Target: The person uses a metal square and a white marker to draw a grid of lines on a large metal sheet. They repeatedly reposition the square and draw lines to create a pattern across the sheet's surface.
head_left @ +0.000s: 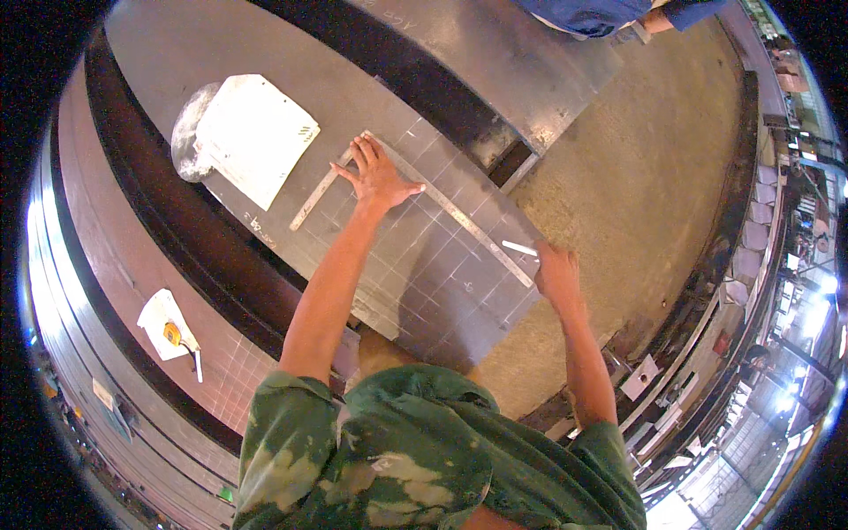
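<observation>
A metal framing square [459,217] lies flat on a grey steel beam [442,296], which is marked with a grid of thin white lines. With fingers spread, my left hand [378,179] presses down near the square's corner, the fingertips and thumb on its two arms. Beyond the far end of the long arm, my right hand [558,272] is closed on a white chalk stick [519,248]. The chalk points left, just above the long arm. The fingertips of my right hand are partly hidden by the hand itself.
White paper sheets [256,132] and a clear bag of white powder [187,141] lie left of the square. A yellow tape measure [173,334] rests on another paper on the left beam. A person in blue [587,13] stands at the top. Dark gaps [424,66] separate the beams.
</observation>
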{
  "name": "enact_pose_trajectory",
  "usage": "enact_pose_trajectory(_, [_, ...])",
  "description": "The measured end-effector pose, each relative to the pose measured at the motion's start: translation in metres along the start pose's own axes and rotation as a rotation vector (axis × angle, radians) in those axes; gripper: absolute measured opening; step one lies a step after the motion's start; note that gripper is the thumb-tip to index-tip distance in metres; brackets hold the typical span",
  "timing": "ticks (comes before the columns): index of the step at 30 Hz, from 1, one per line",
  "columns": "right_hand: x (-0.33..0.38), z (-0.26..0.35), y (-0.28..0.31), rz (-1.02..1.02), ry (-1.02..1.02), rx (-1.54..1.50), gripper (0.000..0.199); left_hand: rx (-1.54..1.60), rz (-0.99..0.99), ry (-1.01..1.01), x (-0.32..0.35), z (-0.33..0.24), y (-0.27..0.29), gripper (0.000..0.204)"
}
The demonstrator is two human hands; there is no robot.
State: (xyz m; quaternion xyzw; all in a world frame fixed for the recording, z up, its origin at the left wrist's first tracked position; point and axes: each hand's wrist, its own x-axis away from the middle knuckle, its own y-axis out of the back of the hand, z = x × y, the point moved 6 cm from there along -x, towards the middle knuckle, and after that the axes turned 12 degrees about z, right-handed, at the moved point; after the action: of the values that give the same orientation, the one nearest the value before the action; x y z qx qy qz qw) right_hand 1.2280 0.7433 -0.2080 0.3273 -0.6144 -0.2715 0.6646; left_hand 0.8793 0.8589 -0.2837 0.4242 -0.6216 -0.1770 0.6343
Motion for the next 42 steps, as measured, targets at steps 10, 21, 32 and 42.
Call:
enact_pose_trajectory(10, [0.017,-0.034,-0.108,-0.277,0.034,-0.212,0.037,-0.081,-0.33,-0.303,-0.032,0.032,0.029,0.039])
enact_pose_trajectory(21, [-0.001,-0.057,-0.09,-0.42,0.168,-0.147,0.038,-0.174,-0.394,-0.461,-0.063,0.019,0.042,0.057])
enact_pose_trajectory(32, [-0.016,-0.068,-0.098,-0.349,0.141,-0.173,0.043,-0.134,-0.444,-0.556,-0.073,0.013,0.04,0.054])
enact_pose_trajectory(42, [-0.011,-0.068,-0.096,-0.371,0.136,-0.191,0.043,-0.029,-0.456,-0.59,-0.064,0.005,0.044,0.043])
